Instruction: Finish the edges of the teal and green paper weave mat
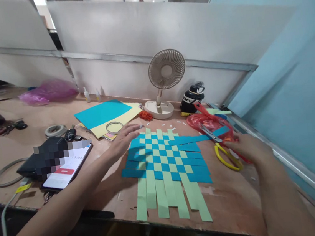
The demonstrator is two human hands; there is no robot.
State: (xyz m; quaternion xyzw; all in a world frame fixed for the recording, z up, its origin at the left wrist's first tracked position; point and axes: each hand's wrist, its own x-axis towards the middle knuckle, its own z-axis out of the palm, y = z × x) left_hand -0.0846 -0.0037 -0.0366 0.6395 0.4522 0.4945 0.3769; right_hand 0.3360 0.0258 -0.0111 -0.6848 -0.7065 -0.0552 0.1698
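Observation:
A mat woven from blue and pale green paper strips [160,158] lies on the table in front of me, its green ends pointing toward me. My left hand [125,137] is over the mat's upper left corner, fingers stretched out. One blue strip [191,139] reaches from the weave's upper right toward the scissors. Yellow-handled scissors [229,158] lie right of the mat, blades pointing away and left. My right hand [250,148] is beside their handles and a red plastic bag [197,122]; its fingers are blurred, so whether it grips anything is unclear.
Behind the mat stand a small fan [166,70] and a black bottle [192,98]. Blue and yellow sheets [103,115] lie at back left, with a tape roll [55,130] nearby. A phone [68,166] and black case [45,156] are near my left forearm. A wall borders the right.

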